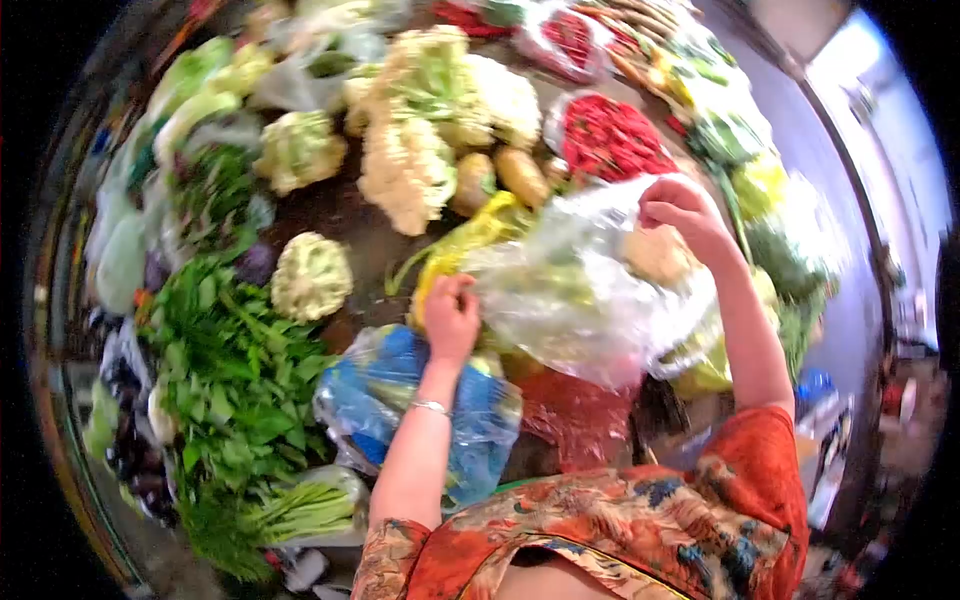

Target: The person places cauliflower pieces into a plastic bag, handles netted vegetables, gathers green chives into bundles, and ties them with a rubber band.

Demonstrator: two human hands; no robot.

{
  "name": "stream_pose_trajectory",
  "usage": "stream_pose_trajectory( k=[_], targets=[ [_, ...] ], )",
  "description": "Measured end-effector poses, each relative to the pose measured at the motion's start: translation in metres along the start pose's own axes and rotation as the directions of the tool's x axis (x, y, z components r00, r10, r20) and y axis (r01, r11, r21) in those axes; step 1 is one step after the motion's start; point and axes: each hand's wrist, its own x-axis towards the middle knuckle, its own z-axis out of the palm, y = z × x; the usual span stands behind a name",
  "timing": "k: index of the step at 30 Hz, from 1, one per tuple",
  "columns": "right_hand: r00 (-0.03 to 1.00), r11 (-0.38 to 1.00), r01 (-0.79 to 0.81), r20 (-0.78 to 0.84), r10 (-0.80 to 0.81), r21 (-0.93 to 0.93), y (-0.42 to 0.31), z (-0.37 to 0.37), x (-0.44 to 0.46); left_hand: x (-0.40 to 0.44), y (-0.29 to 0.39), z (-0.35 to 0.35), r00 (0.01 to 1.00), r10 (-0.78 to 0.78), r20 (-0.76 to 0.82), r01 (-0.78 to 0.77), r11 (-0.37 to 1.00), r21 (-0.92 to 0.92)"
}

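Observation:
A large clear plastic bag (545, 290) spreads out in front of me with pale green produce blurred inside it. My right hand (688, 215) is closed in a pinch on the bag's upper right edge, and a tan, rounded thing (660, 257) shows just below the fingers. At the bag's left edge, my left hand (452, 318) has its fingers curled on the plastic. A yellow plastic bag (475, 238) lies right behind that hand. Under my left forearm sits a blue-and-clear bag (390, 385), and a red plastic bag (580, 415) hangs nearer my body.
Cauliflowers (410, 150) and potatoes (520, 178) lie at the back. Beyond the clear bag is a bag of red chillies (610, 138). Leafy greens (225, 345) and eggplants (140, 460) line the left side. More bagged vegetables (790, 240) are on the right.

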Motion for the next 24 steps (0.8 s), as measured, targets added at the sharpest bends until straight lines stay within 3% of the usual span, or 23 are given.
stream_pose_trajectory(
  k=[2,5,7,11,13,15,17,18,21,22,24],
  targets=[
    [0.996,0.996,-0.093,0.004,0.093,0.017,0.027,-0.009,-0.027,-0.003,-0.016,0.004,0.999,0.024,0.028,-0.026,0.998,0.053],
    [0.948,0.903,-0.305,-0.006,0.318,-0.303,0.081,-0.002,-0.052,-0.002,-0.005,0.001,0.998,-0.036,0.049,0.036,0.999,-0.011],
    [0.984,0.806,-0.119,0.036,0.172,-0.58,0.084,0.012,-0.064,-0.002,-0.009,0.002,0.998,-0.036,0.058,0.037,0.999,-0.028],
    [0.961,0.782,-0.277,-0.173,0.217,-0.559,0.075,0.018,-0.055,-0.002,-0.01,0.004,0.999,-0.011,0.043,0.012,1.0,-0.025],
    [0.935,0.665,-0.095,-0.296,-0.196,-0.741,0.071,0.016,-0.052,-0.003,-0.002,-0.001,0.994,-0.064,0.087,0.065,0.998,-0.013],
    [0.947,0.635,-0.129,-0.285,-0.149,-0.761,0.06,0.011,-0.043,-0.002,-0.003,-0.002,0.985,-0.12,0.122,0.121,0.993,0.002],
    [0.934,0.433,-0.073,-0.214,-0.287,-0.899,0.05,0.007,-0.03,-0.004,-0.013,0.0,0.992,-0.066,0.111,0.068,0.998,-0.015],
    [0.956,0.336,-0.129,-0.207,-0.208,-0.933,0.042,0.004,-0.022,-0.004,-0.01,-0.001,0.992,-0.067,0.11,0.069,0.997,-0.014],
    [0.975,0.251,-0.127,-0.168,-0.148,-0.96,0.039,-0.014,-0.003,-0.003,-0.002,-0.003,0.983,-0.114,0.141,0.119,0.993,-0.024],
    [0.978,0.211,-0.088,-0.124,-0.165,-0.974,0.043,-0.019,0.003,-0.003,-0.004,-0.001,0.994,-0.06,0.096,0.062,0.998,-0.016],
    [0.991,0.242,-0.075,-0.099,-0.087,-0.967,0.038,-0.024,0.015,-0.002,-0.007,0.0,0.999,-0.005,0.048,0.005,1.0,-0.004]
  ],
)
